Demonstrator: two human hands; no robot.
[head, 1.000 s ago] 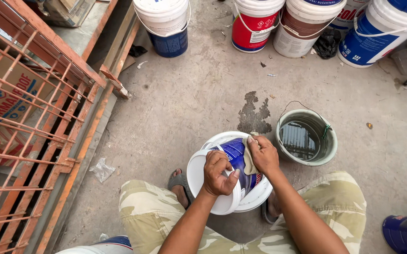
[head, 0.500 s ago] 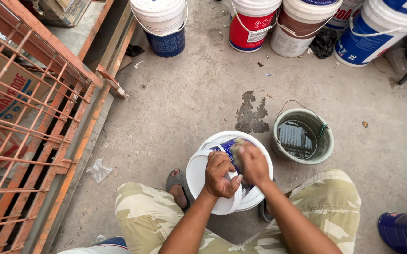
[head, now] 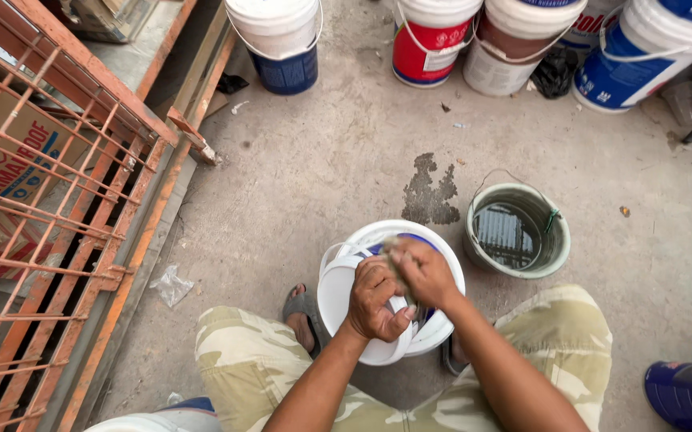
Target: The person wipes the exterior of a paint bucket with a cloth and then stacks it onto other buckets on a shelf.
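A white plastic bucket [head: 338,296] with a blue label lies tilted between my knees on the concrete floor. My left hand [head: 374,300] grips its rim on the near side. My right hand [head: 424,272] is closed on a small greyish rag [head: 391,246] and presses it against the bucket's side, covering most of the blue label. Both forearms reach in from the bottom of the view over my camouflage trousers [head: 242,360].
A small grey-green pail of water [head: 517,232] stands just right of the bucket, beside a wet stain [head: 432,192]. Several paint buckets [head: 278,40] line the far side. An orange metal grate [head: 50,200] runs along the left. A blue and white bucket [head: 686,396] sits at the bottom right.
My right hand has slid with the rag from the bucket's right edge toward the left hand, across the blue label. The view has shifted slightly.
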